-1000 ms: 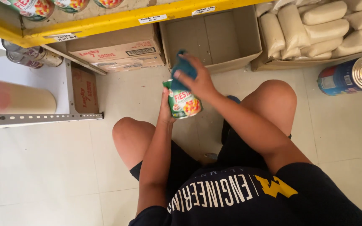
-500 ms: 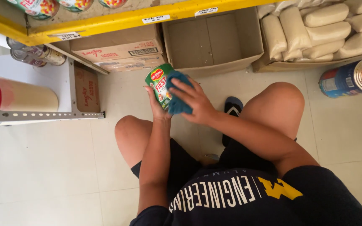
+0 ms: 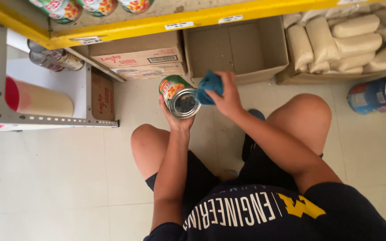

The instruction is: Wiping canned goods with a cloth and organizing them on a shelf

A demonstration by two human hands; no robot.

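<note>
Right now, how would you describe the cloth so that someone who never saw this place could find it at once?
Start at the open, empty brown cardboard box under the yellow metal shelf edge. Just in front of it, the right hand grips a small crumpled teal cloth against the green-labelled tin can in the left hand. It is the only soft teal thing here.

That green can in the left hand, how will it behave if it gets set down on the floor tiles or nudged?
The green can looks rigid metal, probably heavy if full. Its round body would likely roll if laid sideways on the floor tiles; upright it should stand steady. The left hand cups it; its smooth wall may slip.
</note>
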